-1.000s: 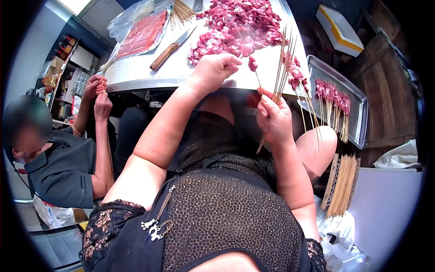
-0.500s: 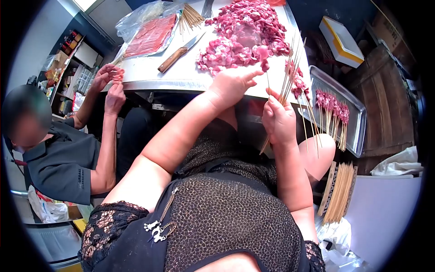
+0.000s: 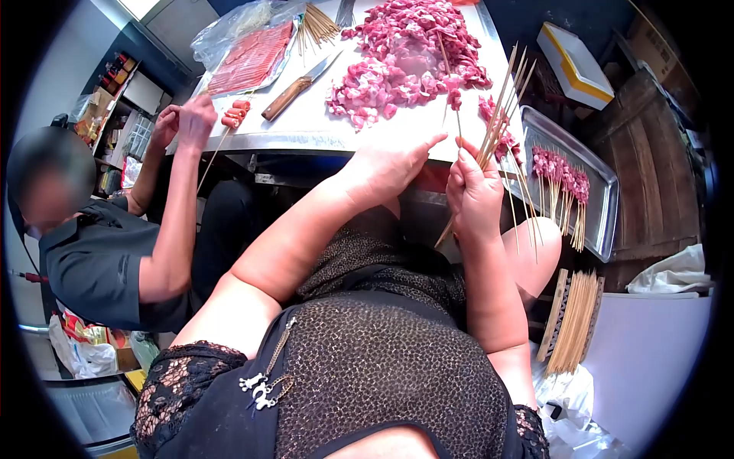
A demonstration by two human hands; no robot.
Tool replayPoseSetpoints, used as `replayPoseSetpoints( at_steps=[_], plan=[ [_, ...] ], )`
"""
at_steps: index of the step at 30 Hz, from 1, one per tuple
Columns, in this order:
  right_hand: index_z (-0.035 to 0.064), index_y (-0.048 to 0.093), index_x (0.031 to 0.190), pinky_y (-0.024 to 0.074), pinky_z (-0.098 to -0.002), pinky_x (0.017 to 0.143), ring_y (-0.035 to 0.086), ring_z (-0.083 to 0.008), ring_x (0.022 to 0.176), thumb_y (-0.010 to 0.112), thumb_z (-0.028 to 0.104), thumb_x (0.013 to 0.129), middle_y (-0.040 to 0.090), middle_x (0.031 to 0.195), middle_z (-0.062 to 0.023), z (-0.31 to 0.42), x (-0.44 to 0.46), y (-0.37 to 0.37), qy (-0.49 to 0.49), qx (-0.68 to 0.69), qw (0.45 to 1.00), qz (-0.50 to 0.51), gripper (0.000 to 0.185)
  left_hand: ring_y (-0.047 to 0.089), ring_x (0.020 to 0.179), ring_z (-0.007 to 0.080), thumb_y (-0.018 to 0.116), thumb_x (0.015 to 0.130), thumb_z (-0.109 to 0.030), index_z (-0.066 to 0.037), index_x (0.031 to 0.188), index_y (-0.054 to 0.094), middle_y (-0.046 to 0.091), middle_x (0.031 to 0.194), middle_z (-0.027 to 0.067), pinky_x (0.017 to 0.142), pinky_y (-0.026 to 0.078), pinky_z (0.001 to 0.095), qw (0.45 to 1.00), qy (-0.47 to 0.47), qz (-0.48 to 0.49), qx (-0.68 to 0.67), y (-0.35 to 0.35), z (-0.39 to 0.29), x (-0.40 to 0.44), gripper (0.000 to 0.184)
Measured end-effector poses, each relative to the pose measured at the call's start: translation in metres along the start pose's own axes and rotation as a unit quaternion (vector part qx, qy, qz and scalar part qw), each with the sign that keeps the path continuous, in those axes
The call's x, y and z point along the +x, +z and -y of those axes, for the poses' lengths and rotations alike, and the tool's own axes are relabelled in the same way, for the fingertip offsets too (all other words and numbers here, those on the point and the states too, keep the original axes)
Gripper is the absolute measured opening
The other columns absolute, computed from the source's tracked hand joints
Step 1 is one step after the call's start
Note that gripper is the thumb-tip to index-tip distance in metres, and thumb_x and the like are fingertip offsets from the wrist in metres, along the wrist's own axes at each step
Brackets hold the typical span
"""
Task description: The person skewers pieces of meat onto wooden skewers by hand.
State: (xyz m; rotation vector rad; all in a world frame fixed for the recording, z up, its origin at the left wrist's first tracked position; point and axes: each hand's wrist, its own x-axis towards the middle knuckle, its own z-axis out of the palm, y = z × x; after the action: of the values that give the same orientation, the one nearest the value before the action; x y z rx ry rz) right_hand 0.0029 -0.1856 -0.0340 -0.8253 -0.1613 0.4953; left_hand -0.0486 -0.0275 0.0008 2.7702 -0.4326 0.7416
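Note:
My right hand (image 3: 475,191) is closed around a fanned bundle of bamboo skewers (image 3: 501,115), in front of the table edge. One skewer stands apart at its left, with small pieces of pink meat (image 3: 454,98) threaded on it and its bare tip above them. Just left of that skewer is my left hand (image 3: 394,164), its fingers stretched toward it and apart from the meat; nothing shows in them. Beyond both hands a large heap of cut raw meat (image 3: 417,46) lies on the white table (image 3: 306,126).
A wooden-handled knife (image 3: 289,99) and a tray of sliced red meat (image 3: 252,61) lie left of the heap. At right, a metal tray (image 3: 608,222) holds several loaded skewers. Bare skewers (image 3: 573,321) fill a holder below. A co-worker (image 3: 115,252) sits at left, near rolled pieces (image 3: 235,115) on a skewer.
My left hand has drawn down, away from the meat. A bare tip now shows above the meat on the single skewer. The co-worker's rolled pieces now rest at the table edge.

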Motion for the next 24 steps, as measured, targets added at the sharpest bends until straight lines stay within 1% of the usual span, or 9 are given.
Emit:
replayPoseSetpoints(
  at_steps=[6, 7, 9, 10, 11, 15, 17, 21, 24],
  plan=[
    [0.0006, 0.055, 0.116, 0.0250, -0.0178, 0.033, 0.032, -0.0033, 0.040, 0.051, 0.011, 0.093, 0.043, 0.060, 0.0027, 0.000, -0.004, 0.012, -0.013, 0.020, 0.999, 0.023, 0.026, 0.060, 0.081, 0.0323, 0.051, 0.081, -0.008, -0.010, 0.122, 0.051, 0.061, 0.091, 0.0160, 0.068, 0.049, 0.0427, 0.994, -0.031, -0.023, -0.099, 0.000, -0.015, -0.007, 0.041],
    [0.0016, 0.056, 0.116, 0.0242, -0.0182, 0.033, 0.032, -0.0034, 0.041, 0.051, 0.012, 0.094, 0.042, 0.059, 0.0029, 0.004, -0.003, 0.013, -0.031, 0.033, 0.999, 0.006, 0.025, 0.058, 0.064, 0.0271, 0.053, 0.080, -0.002, -0.012, 0.129, 0.046, 0.057, 0.077, 0.0119, 0.060, 0.050, 0.0358, 0.971, -0.080, 0.173, -0.144, -0.001, -0.017, -0.014, 0.051],
    [0.0032, 0.056, 0.116, 0.0238, -0.0181, 0.034, 0.032, -0.0035, 0.042, 0.051, 0.012, 0.094, 0.042, 0.059, 0.0029, 0.026, 0.003, 0.018, -0.101, 0.032, 0.994, 0.004, 0.024, 0.058, 0.057, 0.0229, 0.054, 0.080, -0.002, -0.012, 0.132, 0.044, 0.057, 0.070, 0.0096, 0.055, 0.051, 0.0344, 0.970, -0.057, 0.199, -0.129, 0.017, -0.023, -0.031, 0.054],
    [0.0038, 0.056, 0.116, 0.0237, -0.0181, 0.034, 0.032, -0.0034, 0.043, 0.051, 0.012, 0.093, 0.041, 0.059, 0.0030, 0.038, 0.003, 0.017, -0.118, 0.015, 0.993, 0.024, 0.024, 0.060, 0.062, 0.0195, 0.053, 0.083, -0.002, -0.011, 0.134, 0.042, 0.059, 0.072, 0.0095, 0.058, 0.051, 0.0323, 0.978, -0.050, 0.126, -0.158, 0.012, -0.026, -0.034, 0.053],
    [0.0043, 0.056, 0.116, 0.0237, -0.0180, 0.034, 0.032, -0.0034, 0.043, 0.052, 0.011, 0.093, 0.041, 0.059, 0.0031, 0.047, 0.002, 0.016, -0.135, -0.002, 0.990, 0.041, 0.024, 0.061, 0.065, 0.0176, 0.058, 0.084, -0.005, -0.009, 0.129, 0.048, 0.061, 0.074, 0.0097, 0.061, 0.051, 0.0300, 0.970, -0.128, 0.113, -0.172, 0.008, -0.026, -0.028, 0.046],
    [0.0037, 0.056, 0.115, 0.0236, -0.0176, 0.035, 0.032, -0.0030, 0.043, 0.051, 0.010, 0.093, 0.041, 0.059, 0.0037, 0.038, -0.005, 0.011, -0.119, -0.008, 0.992, 0.038, 0.024, 0.061, 0.068, 0.0161, 0.075, 0.074, -0.015, -0.003, 0.092, 0.057, 0.062, 0.081, 0.0074, 0.068, 0.051, 0.0289, 0.956, -0.222, -0.042, -0.185, -0.009, 0.031, -0.010, 0.029],
    [0.0022, 0.056, 0.115, 0.0237, -0.0173, 0.035, 0.030, -0.0030, 0.042, 0.052, 0.011, 0.093, 0.040, 0.059, 0.0040, 0.022, -0.005, 0.008, -0.086, -0.016, 0.996, 0.032, 0.024, 0.061, 0.084, 0.0254, 0.079, 0.067, -0.023, -0.009, 0.089, 0.055, 0.060, 0.093, 0.0120, 0.072, 0.049, 0.0363, 0.964, -0.253, -0.018, -0.077, -0.026, 0.044, 0.000, 0.035],
    [0.0012, 0.056, 0.115, 0.0241, -0.0166, 0.034, 0.030, -0.0022, 0.041, 0.053, 0.012, 0.093, 0.041, 0.059, 0.0042, 0.004, -0.004, -0.007, -0.046, -0.024, 0.998, 0.030, 0.024, 0.058, 0.085, 0.0262, 0.081, 0.062, -0.029, -0.011, 0.088, 0.054, 0.058, 0.093, 0.0101, 0.074, 0.048, 0.0391, 0.953, -0.295, -0.021, -0.061, -0.009, 0.080, -0.005, 0.042],
    [0.0004, 0.056, 0.114, 0.0254, -0.0160, 0.035, 0.032, -0.0020, 0.041, 0.055, 0.012, 0.091, 0.045, 0.060, 0.0031, 0.002, -0.004, -0.015, -0.007, -0.046, 0.999, 0.020, 0.026, 0.059, 0.079, 0.0275, 0.078, 0.066, -0.020, -0.007, 0.078, 0.055, 0.060, 0.082, 0.0105, 0.070, 0.048, 0.0391, 0.953, -0.301, 0.022, -0.040, -0.017, 0.078, 0.000, 0.029]
  ],
)
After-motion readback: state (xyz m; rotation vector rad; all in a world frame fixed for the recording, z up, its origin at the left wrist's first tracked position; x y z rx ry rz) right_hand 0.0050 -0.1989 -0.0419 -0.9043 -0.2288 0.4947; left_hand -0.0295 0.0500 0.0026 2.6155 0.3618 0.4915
